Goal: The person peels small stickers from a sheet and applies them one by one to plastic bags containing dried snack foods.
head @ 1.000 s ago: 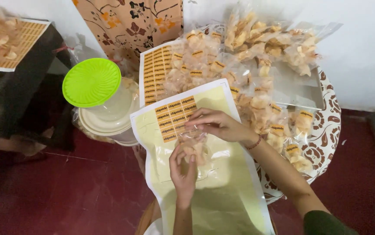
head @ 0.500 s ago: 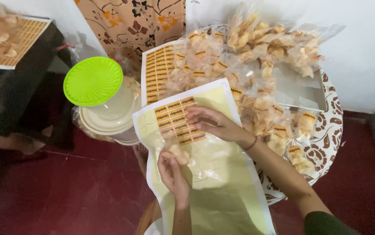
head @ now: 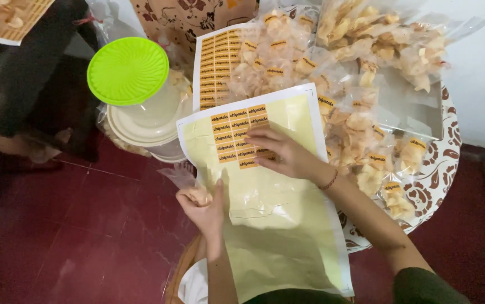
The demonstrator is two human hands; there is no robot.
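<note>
Fingertips of my right hand press together on the orange stickers left at the upper middle of the yellow sticker sheet, seemingly pinching at one label's edge near the centre of the frame. My left hand, lower left of centre, is clamped around a small clear snack packet held at the sheet's left edge. I judge the step in hand to be peeling a label for that packet; the next move calls for lifting the sticker clean off its backing and bringing it across to the bag's face. Labelled packets heap on the patterned round table at the right, and a lime-green lid tops a clear jar at upper left.
</note>
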